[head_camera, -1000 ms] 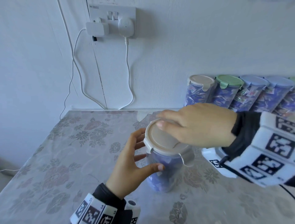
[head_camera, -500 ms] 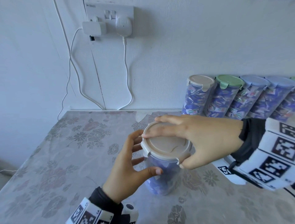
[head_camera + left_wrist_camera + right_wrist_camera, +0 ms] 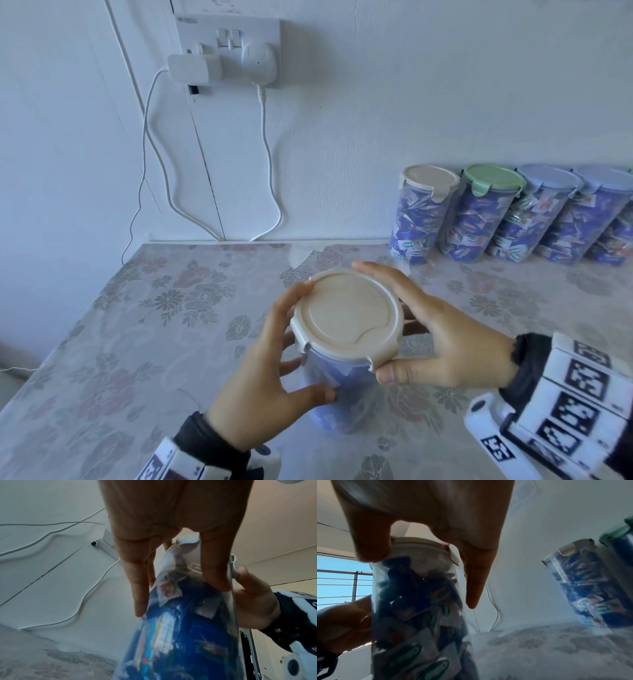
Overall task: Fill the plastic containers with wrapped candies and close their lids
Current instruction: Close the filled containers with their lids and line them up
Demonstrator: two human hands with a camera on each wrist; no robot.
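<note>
A clear plastic container full of blue wrapped candies stands on the floral table, with a beige lid seated on top. My left hand wraps the body from the left, thumb in front, fingers behind. My right hand grips the lid's right side, with the thumb on the near-right clip and the fingers along the far rim. The left wrist view shows my fingers lying on the container. The right wrist view shows my thumb on the lid above the candies.
Several filled, lidded containers stand in a row against the wall at the back right, one with a green lid. A wall socket with plugs and white cables hangs above the table's far edge.
My right hand slid off the top of the lid to its right side. The clip flap that stuck out at the front right now lies down against the rim. The left hand keeps its hold.
</note>
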